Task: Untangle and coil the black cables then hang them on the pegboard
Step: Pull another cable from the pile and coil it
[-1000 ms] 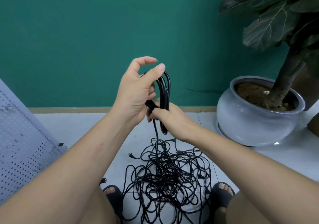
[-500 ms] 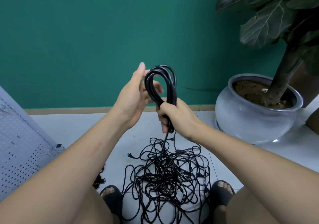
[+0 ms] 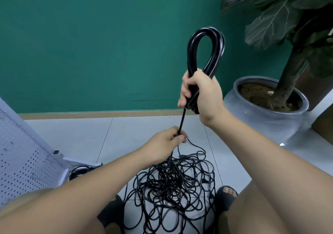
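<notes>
Above the tangled heap of thin black cables [image 3: 171,183] on the pale tiled floor [image 3: 72,134]: a coil of thicker glossy black cable [image 3: 205,31] stands upright as one long loop.
Hidden: the coil's lower end sits inside the right hand [image 3: 201,91], and its turns lie too close together to count.
Cut off: the heap's near edge runs out of the bottom of the view, and both forearms cover its flanks.
Hard to make out: a small dark cable bundle [image 3: 81,170] left of the heap, partly behind the left forearm.
Right hand: raised well above the heap, back of the hand toward the camera, fingers and thumb wrapped tight round the bottom of the coil.
Left hand [image 3: 167,145]: just above the heap's far edge, knuckles up, fingertips pinched together on a single black strand [image 3: 182,120].
Strand: straight and taut from the right fist down to the left hand, then falling into the heap.
Pegboard: a white perforated metal pegboard [image 3: 23,161] slants left of the heap, cropped by the left edge.
Feet: dark sandals [image 3: 225,197] flank the heap's near part.
Pot: a grey round glazed pot [image 3: 261,122] holding a broad-leaved plant stands beyond the heap to its right.
</notes>
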The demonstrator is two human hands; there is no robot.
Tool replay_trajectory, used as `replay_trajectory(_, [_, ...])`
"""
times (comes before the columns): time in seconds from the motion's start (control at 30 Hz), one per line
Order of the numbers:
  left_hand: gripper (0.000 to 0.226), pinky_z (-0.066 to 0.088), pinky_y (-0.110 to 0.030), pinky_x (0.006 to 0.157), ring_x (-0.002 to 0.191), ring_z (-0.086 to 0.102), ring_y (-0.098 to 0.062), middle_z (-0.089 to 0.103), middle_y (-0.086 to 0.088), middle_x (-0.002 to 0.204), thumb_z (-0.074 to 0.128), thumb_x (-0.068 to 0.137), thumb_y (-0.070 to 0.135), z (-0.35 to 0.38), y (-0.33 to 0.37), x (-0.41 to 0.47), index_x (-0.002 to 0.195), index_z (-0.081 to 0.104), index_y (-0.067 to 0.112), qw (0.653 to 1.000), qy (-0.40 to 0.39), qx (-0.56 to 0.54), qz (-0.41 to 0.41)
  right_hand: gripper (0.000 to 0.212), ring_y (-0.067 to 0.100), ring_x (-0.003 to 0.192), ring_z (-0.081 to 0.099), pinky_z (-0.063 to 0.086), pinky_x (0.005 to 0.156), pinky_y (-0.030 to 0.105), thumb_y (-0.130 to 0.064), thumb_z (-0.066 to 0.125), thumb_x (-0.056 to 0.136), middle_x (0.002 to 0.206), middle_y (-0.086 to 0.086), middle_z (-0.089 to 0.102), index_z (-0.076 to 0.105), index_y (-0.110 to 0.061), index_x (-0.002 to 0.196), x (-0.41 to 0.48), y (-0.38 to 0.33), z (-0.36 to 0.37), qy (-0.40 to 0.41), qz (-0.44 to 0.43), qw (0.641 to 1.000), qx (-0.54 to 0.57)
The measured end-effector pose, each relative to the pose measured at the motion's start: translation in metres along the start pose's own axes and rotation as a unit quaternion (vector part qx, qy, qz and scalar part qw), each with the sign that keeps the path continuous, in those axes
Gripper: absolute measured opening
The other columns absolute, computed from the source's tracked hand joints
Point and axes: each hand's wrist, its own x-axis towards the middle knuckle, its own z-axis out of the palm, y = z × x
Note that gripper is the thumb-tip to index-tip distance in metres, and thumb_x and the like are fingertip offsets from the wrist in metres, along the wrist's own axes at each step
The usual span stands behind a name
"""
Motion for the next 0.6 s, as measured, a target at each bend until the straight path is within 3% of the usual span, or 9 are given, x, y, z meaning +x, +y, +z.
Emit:
replay_trajectory(0.1, [0.022, 0.049, -0.032, 0.107, 0.116, 0.067, -0.009, 0.075, 0.014, 0.117, 0.047, 0.113, 0.040, 0.005, -0.010, -0.002, 0.115, 0.067, 0.032, 0.998, -0.028, 0.048, -0.033, 0.014, 0.030, 0.049, 0.049, 0.045, 0.066, 0.047, -0.016, 0.046, 0.084, 0.060, 0.008, 0.037, 0.044, -0.013, 0.071, 0.005, -0.004, -0.002, 0.040, -0.020, 0.999, 0.019])
replay_trajectory(0.2, [0.031, 0.052, -0.036, 0.103, 0.100, 0.068, -0.010, 0.078, 0.009, 0.105, 0.043, 0.114, 0.038, 0.006, -0.017, -0.003, 0.107, 0.070, 0.024, 0.995, -0.041, 0.073, -0.053, 0.015, 0.029, 0.048, 0.050, 0.045, 0.061, 0.040, -0.016, 0.046, 0.084, 0.059, 0.008, 0.038, 0.043, -0.011, 0.071, 0.008, -0.005, -0.004, 0.063, -0.037, 0.997, -0.010])
replay_trajectory(0.27, [0.032, 0.057, -0.033, 0.077, 0.073, 0.064, -0.009, 0.081, 0.003, 0.097, 0.043, 0.115, 0.033, 0.004, -0.019, -0.003, 0.102, 0.069, 0.018, 0.994, -0.048, 0.086, -0.048, 0.020, 0.029, 0.049, 0.052, 0.041, 0.057, 0.037, -0.017, 0.046, 0.085, 0.061, 0.012, 0.037, 0.039, -0.002, 0.075, 0.010, -0.002, -0.006, 0.074, -0.038, 0.994, -0.072])
replay_trajectory(0.33, [0.032, 0.044, -0.023, 0.054, 0.052, 0.050, -0.005, 0.080, -0.005, 0.087, 0.043, 0.115, 0.029, 0.001, -0.016, -0.005, 0.097, 0.065, 0.015, 0.989, -0.053, 0.138, -0.029, 0.024, 0.028, 0.050, 0.054, 0.038, 0.058, 0.037, -0.018, 0.047, 0.088, 0.066, 0.015, 0.037, 0.035, 0.002, 0.080, 0.014, 0.002, -0.010, 0.084, -0.030, 0.987, -0.136])
replay_trajectory(0.43, [0.034, 0.047, -0.027, 0.059, 0.056, 0.054, -0.011, 0.066, -0.003, 0.068, 0.043, 0.115, 0.030, 0.001, -0.010, -0.012, 0.091, 0.063, 0.017, 0.979, -0.051, 0.199, 0.003, 0.027, 0.024, 0.046, 0.052, 0.040, 0.058, 0.038, -0.022, 0.050, 0.090, 0.069, 0.012, 0.033, 0.032, -0.007, 0.079, 0.019, 0.006, -0.018, 0.091, -0.016, 0.974, -0.206])
replay_trajectory(0.53, [0.035, 0.037, -0.024, 0.052, 0.047, 0.042, -0.006, 0.052, 0.006, 0.061, 0.045, 0.115, 0.032, -0.002, 0.000, -0.019, 0.089, 0.065, 0.019, 0.976, -0.032, 0.215, 0.019, 0.029, 0.024, 0.050, 0.047, 0.039, 0.049, 0.025, -0.027, 0.055, 0.095, 0.066, 0.004, 0.033, 0.033, -0.015, 0.079, 0.022, 0.008, -0.028, 0.084, 0.001, 0.961, -0.262])
replay_trajectory(0.6, [0.035, 0.036, -0.026, 0.051, 0.046, 0.038, -0.008, 0.049, 0.006, 0.059, 0.046, 0.114, 0.033, -0.007, 0.007, -0.027, 0.088, 0.066, 0.022, 0.979, -0.019, 0.202, 0.038, 0.037, 0.026, 0.049, 0.051, 0.040, 0.047, 0.023, -0.037, 0.058, 0.098, 0.064, 0.004, 0.038, 0.035, -0.016, 0.079, 0.023, 0.008, -0.033, 0.076, 0.013, 0.954, -0.291])
